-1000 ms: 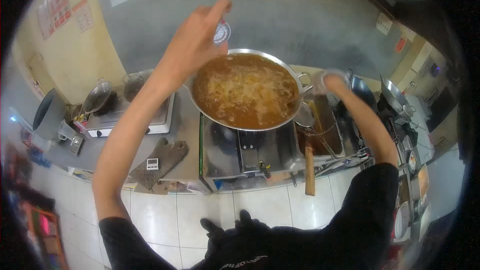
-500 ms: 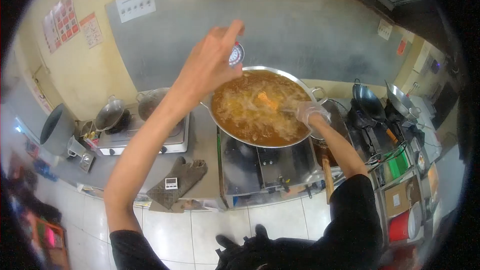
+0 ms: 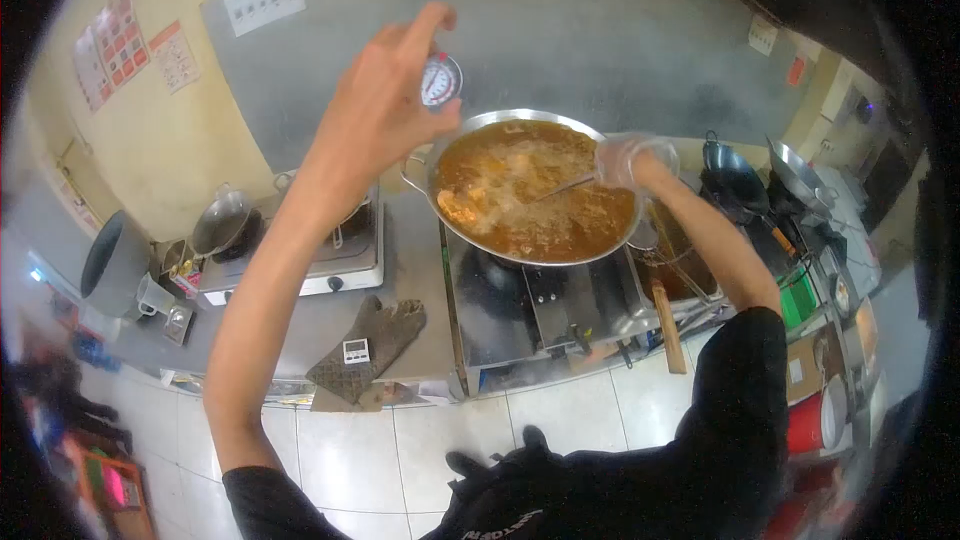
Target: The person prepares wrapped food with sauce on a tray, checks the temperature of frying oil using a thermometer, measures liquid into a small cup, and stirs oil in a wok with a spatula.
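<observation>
My left hand (image 3: 390,90) is raised at the left rim of a wide metal wok (image 3: 430,170), pinching a round dial thermometer (image 3: 440,80) between thumb and fingers. Brown bubbling oil (image 3: 540,240) fills the wok. My right hand (image 3: 632,162), in a clear plastic glove, is over the wok's right side and grips a thin metal utensil (image 3: 565,187) that slants down into the oil. Orange-brown fried pieces (image 3: 462,208) float near the left edge, with paler bits around the middle.
Below left of the wok, a grey oven mitt (image 3: 385,340) carries a white timer (image 3: 356,351). A two-burner stove (image 3: 300,285) with pans stands left. To the right are a strainer with a wooden handle (image 3: 668,325), a dark wok (image 3: 733,170) and another metal pan (image 3: 800,180).
My right hand went from beyond the right rim to over the oil, then drew back slightly right. An orange piece lifted mid-wok earlier is no longer raised. My left hand still holds the thermometer.
</observation>
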Demonstrator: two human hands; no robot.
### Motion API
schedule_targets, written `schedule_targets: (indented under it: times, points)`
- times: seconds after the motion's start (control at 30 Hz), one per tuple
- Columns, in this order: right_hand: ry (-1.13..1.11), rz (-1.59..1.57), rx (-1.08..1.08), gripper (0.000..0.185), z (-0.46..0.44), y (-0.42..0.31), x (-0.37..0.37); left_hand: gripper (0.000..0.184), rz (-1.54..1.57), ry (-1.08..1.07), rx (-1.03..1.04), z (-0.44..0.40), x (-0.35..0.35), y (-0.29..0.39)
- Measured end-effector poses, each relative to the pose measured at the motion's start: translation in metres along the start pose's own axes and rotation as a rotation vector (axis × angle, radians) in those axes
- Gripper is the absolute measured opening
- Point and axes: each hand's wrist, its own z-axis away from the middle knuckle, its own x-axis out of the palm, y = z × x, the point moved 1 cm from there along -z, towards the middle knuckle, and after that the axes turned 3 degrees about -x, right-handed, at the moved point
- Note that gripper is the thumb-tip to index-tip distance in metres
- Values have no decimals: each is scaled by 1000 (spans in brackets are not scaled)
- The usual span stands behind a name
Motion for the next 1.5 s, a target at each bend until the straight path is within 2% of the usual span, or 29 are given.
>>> schedule_targets:
  times: [0.1, 0.17, 0.2, 0.27, 0.37, 0.4, 0.47, 0.53, 0.6, 0.7, 0.77, 0.83, 0.93, 0.97, 1.0, 1.07, 1.1, 1.13, 1.23, 1.3, 1.33, 1.37, 1.43, 1.5]
  points:
    - [25, 88, -1, 23, 34, -5, -54, 55, 35, -9, 19, 1, -12, 2]
    - [457, 338, -157, 19, 53, 1, -72, 55, 20, -10, 48, 1, -19, 4]
    - [453, 343, -145, 19, 59, 2, -87, 55, 31, -5, 57, 1, -22, 5]
    - [149, 366, 98, 16, 75, -17, -136, 55, 46, -1, 71, 1, -28, 7]
    - [55, 458, 166, 20, 115, -35, -181, 59, 32, -1, 61, -1, -33, 10]
    - [50, 460, 174, 20, 111, -31, -176, 59, 40, 1, 66, -2, -33, 11]
    - [111, 516, 416, 21, 87, -8, -150, 58, 52, 50, 163, -6, -31, 14]
    - [159, 480, 445, 22, 54, 16, -107, 58, 52, 29, 138, -10, -30, 18]
    - [219, 444, 467, 22, 45, 22, -97, 57, 38, 12, 112, -15, -26, 17]
    - [103, 478, 391, 14, 55, 13, -79, 57, 41, 58, 164, -17, -14, 14]
    - [0, 352, 339, 22, 56, 29, -60, 57, 10, 39, 157, -19, -9, 12]
    - [90, 222, 328, 21, 46, 66, -4, 56, -13, 56, 148, -21, -2, 11]
    - [61, 40, 231, 25, 30, 119, 117, 55, -45, 71, 134, -26, 4, 7]
    - [42, -45, 187, 28, 31, 124, 137, 55, -50, 75, 127, -27, 6, 6]
    - [38, -39, 178, 28, 36, 112, 132, 55, -53, 77, 116, -28, 9, 5]
    - [-159, -183, 250, 31, 51, 68, 94, 52, -63, 94, 102, -31, 13, 0]
    - [-159, -182, 242, 31, 46, 63, 107, 52, -69, 93, 97, -32, 14, -1]
    - [-136, -187, 228, 32, 40, 53, 116, 52, -70, 92, 92, -33, 15, -1]
    - [-116, -26, -15, 27, 26, 36, 119, 52, -72, 82, 102, -38, 14, 2]
    - [-33, -328, 242, 26, 42, 9, 85, 52, -64, 90, 103, -36, 15, 6]
    - [-80, -289, 297, 30, 6, 18, 121, 54, -80, 93, 98, -37, 15, 8]
    - [-73, -297, 290, 30, -10, 16, 135, 56, -94, 90, 92, -36, 14, 10]
    - [78, -100, 110, 31, -36, 15, 142, 55, -111, 92, 87, -35, 13, 14]
    - [127, -176, 87, 31, -61, 17, 151, 54, -128, 80, 77, -33, 10, 15]
